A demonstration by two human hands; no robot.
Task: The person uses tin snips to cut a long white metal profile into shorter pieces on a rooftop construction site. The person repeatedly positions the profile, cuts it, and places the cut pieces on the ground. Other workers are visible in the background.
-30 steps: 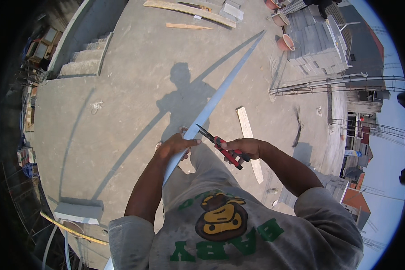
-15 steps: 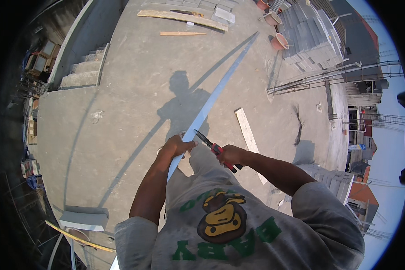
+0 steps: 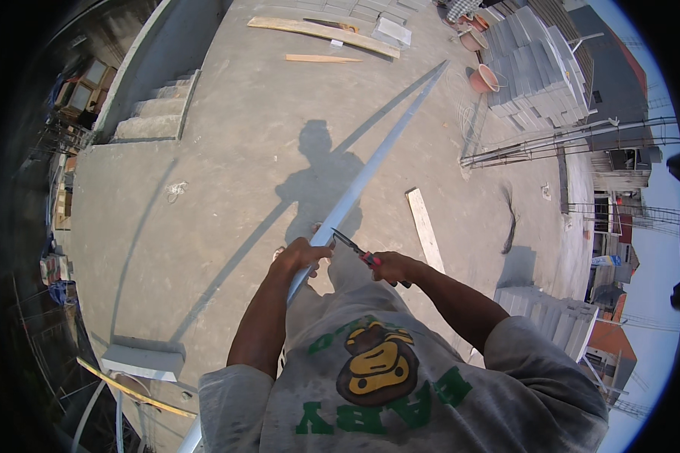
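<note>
A long pale bluish metal strip (image 3: 383,151) runs diagonally from my body up across the view. My left hand (image 3: 302,260) is closed round it near my lap. My right hand (image 3: 391,268) grips a pair of red-and-black snips (image 3: 350,243), their dark jaws touching the strip's right edge just beyond my left hand. Much of the handles is covered by my right fingers.
A pale board (image 3: 425,230) lies right of me, planks (image 3: 279,24) and a handsaw (image 3: 332,23) farther ahead. Stairs (image 3: 147,113) are at left. Block stacks (image 3: 529,68), buckets (image 3: 482,78) and rebar (image 3: 551,140) stand at right. Part of another person (image 3: 455,10) shows beyond.
My right fingers have closed further round the snips' handles, drawing them together and covering more of them. My hands and the strip appear slightly lower in the view.
</note>
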